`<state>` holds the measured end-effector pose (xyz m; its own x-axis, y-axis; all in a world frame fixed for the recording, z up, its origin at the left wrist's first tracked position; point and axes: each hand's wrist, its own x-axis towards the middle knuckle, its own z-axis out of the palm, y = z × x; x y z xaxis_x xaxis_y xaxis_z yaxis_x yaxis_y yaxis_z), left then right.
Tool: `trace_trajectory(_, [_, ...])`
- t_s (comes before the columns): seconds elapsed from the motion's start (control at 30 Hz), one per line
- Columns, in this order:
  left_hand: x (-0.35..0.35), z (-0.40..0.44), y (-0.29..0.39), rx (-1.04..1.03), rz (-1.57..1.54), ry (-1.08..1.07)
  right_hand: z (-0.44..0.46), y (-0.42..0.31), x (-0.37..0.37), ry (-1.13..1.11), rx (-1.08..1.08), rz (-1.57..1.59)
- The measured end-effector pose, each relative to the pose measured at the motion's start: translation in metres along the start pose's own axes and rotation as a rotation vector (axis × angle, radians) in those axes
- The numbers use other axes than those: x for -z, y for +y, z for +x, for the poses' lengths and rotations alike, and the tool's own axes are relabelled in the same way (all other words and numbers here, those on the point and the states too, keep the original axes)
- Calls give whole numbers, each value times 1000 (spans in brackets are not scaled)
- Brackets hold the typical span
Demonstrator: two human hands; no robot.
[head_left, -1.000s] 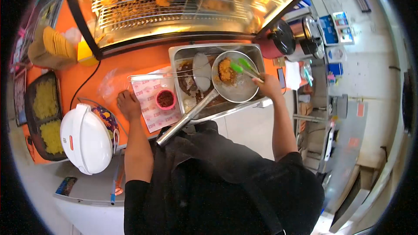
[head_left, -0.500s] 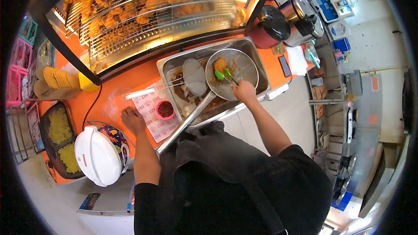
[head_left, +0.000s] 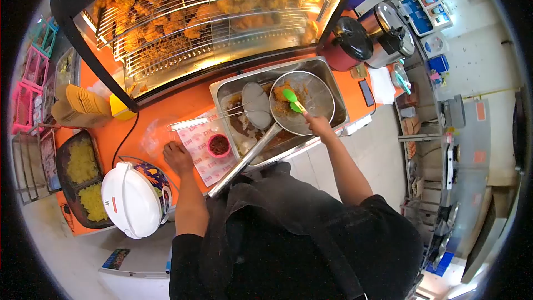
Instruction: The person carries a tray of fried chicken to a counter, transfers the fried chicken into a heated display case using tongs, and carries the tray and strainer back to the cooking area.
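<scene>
My right hand [head_left: 318, 125] is closed round a pair of green-tipped tongs [head_left: 292, 101]. The tips are over a round wire-mesh strainer [head_left: 317, 97], beside orange-brown fried crumbs [head_left: 282, 92] in its left part. The strainer rests over a steel pan [head_left: 337, 76], its long handle [head_left: 244, 162] slanting towards my body. A smaller skimmer [head_left: 256, 112] also lies in the pan. My left hand [head_left: 177, 156] rests on the orange counter with nothing in it, left of the printed paper [head_left: 201, 158] and a pink cup of dark red-brown contents [head_left: 219, 145].
A lit display case [head_left: 233, 55] with fried pieces on racks stands behind the pan. At the left are a white-lidded rice cooker [head_left: 127, 200], a black tray of yellow food [head_left: 100, 175] and paper boxes [head_left: 80, 108]. Large pots [head_left: 347, 44] and a phone [head_left: 366, 93] are at the right.
The view has shifted slightly, moving the scene right and down. In my right hand the tongs have turned, and their green tips show more fully above the crumbs. My left hand stays on the counter.
</scene>
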<state>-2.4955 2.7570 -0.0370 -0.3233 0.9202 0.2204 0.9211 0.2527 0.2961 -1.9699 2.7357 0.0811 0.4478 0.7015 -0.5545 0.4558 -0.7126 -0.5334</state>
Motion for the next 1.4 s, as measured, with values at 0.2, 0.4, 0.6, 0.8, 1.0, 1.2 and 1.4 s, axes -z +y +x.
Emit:
trace_trajectory(0.2, [1, -2, -3, 3, -51, -35, -40, -70, -1, 303, 156, -533])
trace_trajectory(0.4, [-4, -1, -6, 5, -26, -19, -53, -88, -30, 300, 351, -803])
trace_trajectory(0.6, [-5, 0, -11, 27, 5, -77, -49, -77, -24, 401, 344, -735])
trace_trajectory(0.8, [-2, 1, -16, 59, -69, -86, -68, -74, 53, 219, 439, -123])
trace_trajectory(1.0, [4, 2, -18, 45, -56, -55, -148, -222, 37, -278, 423, 435])
trace_trajectory(1.2, [2, 1, -23, 39, -99, -5, -100, -406, -52, -809, 537, 854])
trace_trajectory(1.4, [0, -2, -27, 11, -119, -3, -86, -465, -116, -748, 404, 1201])
